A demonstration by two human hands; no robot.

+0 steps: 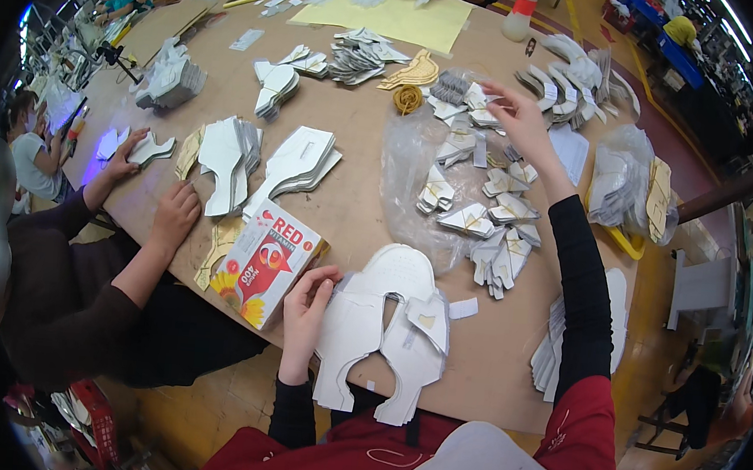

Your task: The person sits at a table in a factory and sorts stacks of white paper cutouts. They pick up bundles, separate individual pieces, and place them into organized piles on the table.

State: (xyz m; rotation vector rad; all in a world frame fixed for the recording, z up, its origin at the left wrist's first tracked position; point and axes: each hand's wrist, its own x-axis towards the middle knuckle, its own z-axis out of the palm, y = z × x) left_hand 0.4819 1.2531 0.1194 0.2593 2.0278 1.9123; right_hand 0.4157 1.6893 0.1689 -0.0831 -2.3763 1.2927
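1. A stack of white cut pieces (378,325), flat and shaped with two long legs, lies at the near edge of the counter (352,206), with the leg ends overhanging that edge toward the person.

2. The left hand (306,305) is laid against the left side of this stack, the fingers curled onto the top sheet and the thumb at its edge; a light pinch is suggested rather than a full grip.

3. The right hand (521,113) is stretched far across the counter, with the fingers spread loosely over the bundles of small white pieces (477,217) that lie on a clear plastic sheet (413,171). Whether anything is actually pinched there cannot be told.

4. The stacked pieces are judged to be thin and light, like card or stiffened fabric: stiff enough to hold their outline, yet easily bent along the narrow legs. They are likely to slide over one another, so the stack could fan out if it were pushed from one side.

5. A hold is best taken at the broad upper body of the shape, where the sheet is widest, and not at the leg tips, which would flex and droop.

6. The small bundles appear to be tied with bands, so each would be lifted as one unit.

7. A red and white carton (267,261) lies just left of the stack.
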